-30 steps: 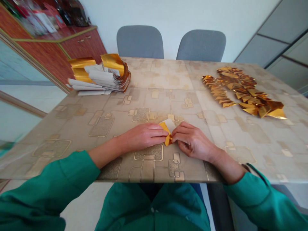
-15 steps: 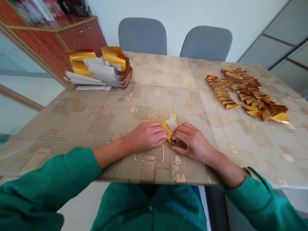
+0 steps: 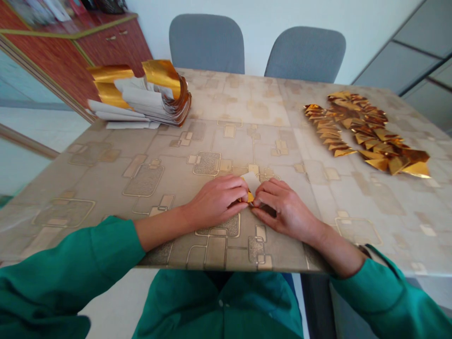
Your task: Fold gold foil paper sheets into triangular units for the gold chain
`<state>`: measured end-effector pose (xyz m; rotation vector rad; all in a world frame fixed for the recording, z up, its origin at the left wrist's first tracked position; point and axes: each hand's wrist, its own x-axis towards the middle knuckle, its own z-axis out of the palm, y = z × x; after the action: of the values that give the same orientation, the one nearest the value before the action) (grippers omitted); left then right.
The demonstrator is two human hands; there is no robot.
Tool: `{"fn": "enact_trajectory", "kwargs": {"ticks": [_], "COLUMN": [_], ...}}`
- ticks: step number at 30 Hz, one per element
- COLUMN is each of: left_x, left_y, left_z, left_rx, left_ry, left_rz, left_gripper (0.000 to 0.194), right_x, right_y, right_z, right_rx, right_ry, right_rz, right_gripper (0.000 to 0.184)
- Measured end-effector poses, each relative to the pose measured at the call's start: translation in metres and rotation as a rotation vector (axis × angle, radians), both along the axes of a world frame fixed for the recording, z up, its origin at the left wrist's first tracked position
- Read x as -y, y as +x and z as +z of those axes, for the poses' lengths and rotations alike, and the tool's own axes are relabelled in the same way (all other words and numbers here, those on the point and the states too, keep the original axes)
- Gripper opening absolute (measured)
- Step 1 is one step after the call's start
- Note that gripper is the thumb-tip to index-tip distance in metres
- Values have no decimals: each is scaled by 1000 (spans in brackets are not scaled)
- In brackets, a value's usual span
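- Patterned laminate surface (image 3: pixel 254 101) carries all items.
- Far left: stack of gold-foil paper strips (image 3: pixel 155 101); far right: loose folded gold-foil triangles (image 3: pixel 367 134).
- Near centre: left hand (image 3: pixel 219 200) and right hand (image 3: pixel 284 209) together, pinching a small folded foil paper piece (image 3: pixel 250 184) between them.
- Piece judged light, thin, soft, easily creased — take by folded edges.

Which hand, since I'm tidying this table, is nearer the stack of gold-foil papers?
Left. The left hand sits in front of and right of the stack of gold-foil papers; the right hand sits farther right.
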<state>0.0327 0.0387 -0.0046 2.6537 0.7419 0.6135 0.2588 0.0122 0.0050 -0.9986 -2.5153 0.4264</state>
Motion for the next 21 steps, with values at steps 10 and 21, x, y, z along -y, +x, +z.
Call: {"fn": "enact_trajectory", "kwargs": {"ticks": [10, 21], "left_x": [3, -1], "left_y": [9, 12], "left_z": [0, 2], "left_rx": [38, -13], "left_ry": [-131, -173], "left_rz": [144, 181], "left_gripper": [9, 9], "right_x": [2, 5], "right_y": [-6, -13], "right_z": [-8, -14], "right_rx": [9, 46], "right_ry": [15, 114], "right_rz": [-164, -252], "right_gripper": [21, 20]}}
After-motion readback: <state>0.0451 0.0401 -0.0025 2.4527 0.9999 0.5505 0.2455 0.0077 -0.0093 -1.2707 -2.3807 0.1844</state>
